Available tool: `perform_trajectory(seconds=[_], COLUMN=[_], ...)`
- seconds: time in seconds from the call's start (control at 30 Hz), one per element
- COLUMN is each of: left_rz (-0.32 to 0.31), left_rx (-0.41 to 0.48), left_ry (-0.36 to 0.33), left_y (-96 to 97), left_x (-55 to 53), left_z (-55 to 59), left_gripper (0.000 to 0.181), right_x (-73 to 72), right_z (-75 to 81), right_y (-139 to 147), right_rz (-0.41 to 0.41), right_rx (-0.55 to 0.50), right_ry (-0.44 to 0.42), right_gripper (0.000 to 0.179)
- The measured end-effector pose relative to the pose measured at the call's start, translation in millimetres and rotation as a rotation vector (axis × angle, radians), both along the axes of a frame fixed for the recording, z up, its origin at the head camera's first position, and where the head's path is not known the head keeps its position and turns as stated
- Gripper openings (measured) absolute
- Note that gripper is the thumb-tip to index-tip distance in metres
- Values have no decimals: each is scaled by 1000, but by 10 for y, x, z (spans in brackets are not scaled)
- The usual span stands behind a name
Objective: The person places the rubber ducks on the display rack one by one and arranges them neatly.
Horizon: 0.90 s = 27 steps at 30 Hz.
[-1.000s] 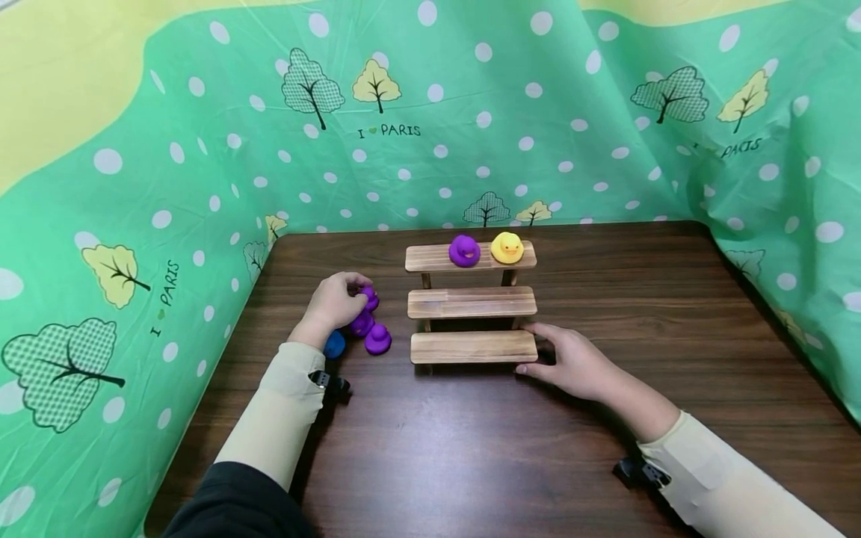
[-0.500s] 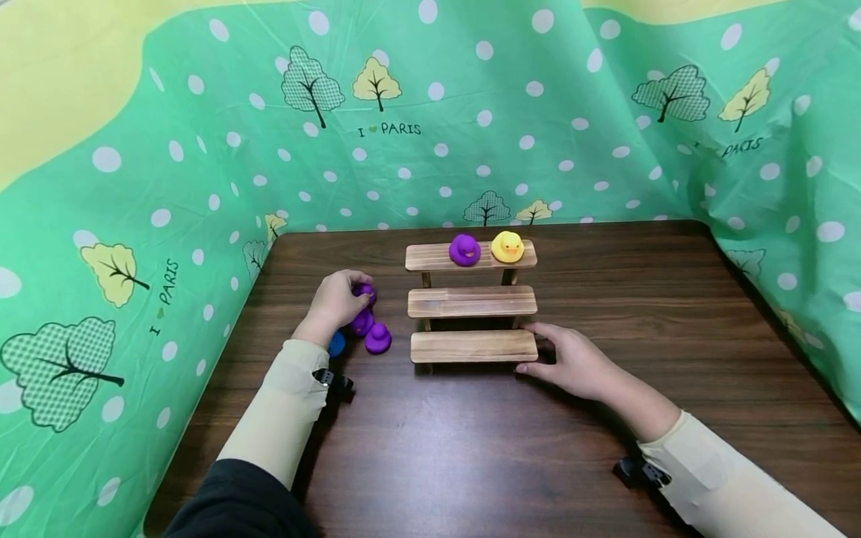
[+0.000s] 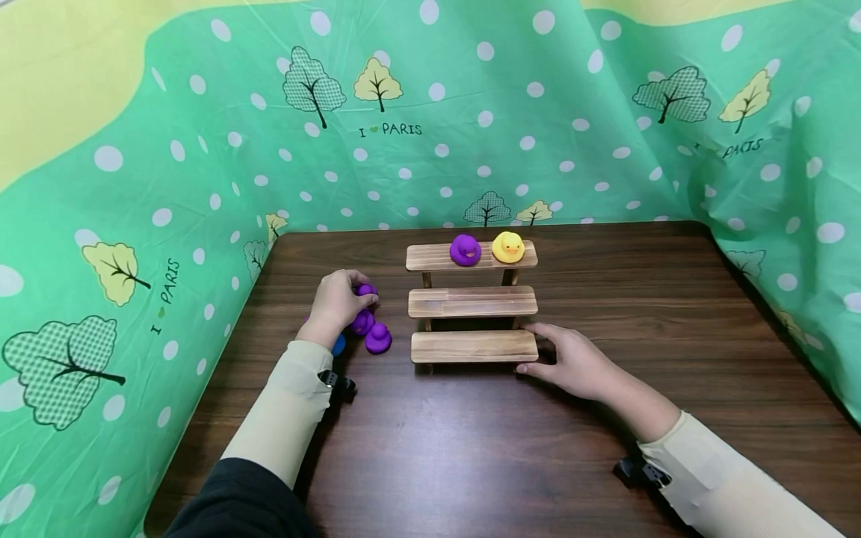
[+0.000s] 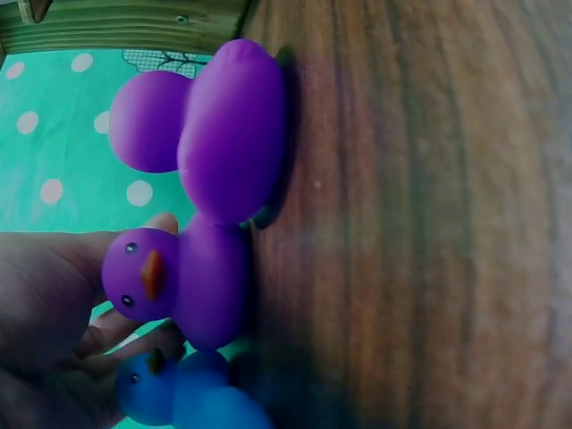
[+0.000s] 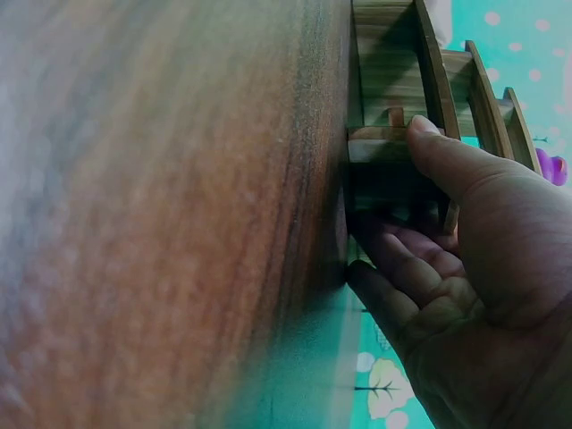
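In the head view my left hand (image 3: 336,302) pinches a purple rubber duck (image 3: 366,289) between thumb and fingers, at the left of the table. Two more purple rubber ducks (image 3: 378,338) sit just in front of it, and a blue rubber duck (image 3: 339,344) is partly hidden by the wrist. The left wrist view has a purple duck (image 4: 214,286) and a blue duck (image 4: 210,393) close by the fingers. My right hand (image 3: 572,362) grips the right end of the lowest step of a three-tier wooden stand (image 3: 474,347), thumb in front, fingers curled behind.
On the stand's top step sit a purple duck (image 3: 465,250) and a yellow duck (image 3: 507,247). The dark wooden table (image 3: 430,456) is bordered at the back and sides by a green dotted cloth (image 3: 437,172).
My left hand has shifted slightly right and away from me, its thumb now across the purple duck, which has moved slightly away from the others. The right hand has stayed on the stand.
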<state>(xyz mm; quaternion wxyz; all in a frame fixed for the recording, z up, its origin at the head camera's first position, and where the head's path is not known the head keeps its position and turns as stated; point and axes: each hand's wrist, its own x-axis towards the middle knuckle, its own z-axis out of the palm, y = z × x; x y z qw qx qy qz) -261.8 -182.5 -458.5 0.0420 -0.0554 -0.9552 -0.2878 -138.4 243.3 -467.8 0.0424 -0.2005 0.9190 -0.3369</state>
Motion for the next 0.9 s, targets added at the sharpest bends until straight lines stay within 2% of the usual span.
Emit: perform_trajectory(seconds=[0.3, 0.57, 0.77, 0.9], left_rz=[-7, -15, -14, -3], left_rx=[40, 55, 153, 256], left_ry=[-24, -9, 8, 37], left_y=[-48, -68, -84, -90], left_x=[33, 44, 52, 69], left_z=[-8, -63, -32, 24], left_gripper=[35, 33, 35, 39], right_x=[-17, -19, -16, -17], right_z=[-15, -37, -33, -33], right_y=[9, 13, 12, 14], right_rz=[2, 6, 7, 7], right_rx=[9, 5, 2, -1], right_ry=[9, 2, 11, 12], right_gripper=[74, 73, 72, 72])
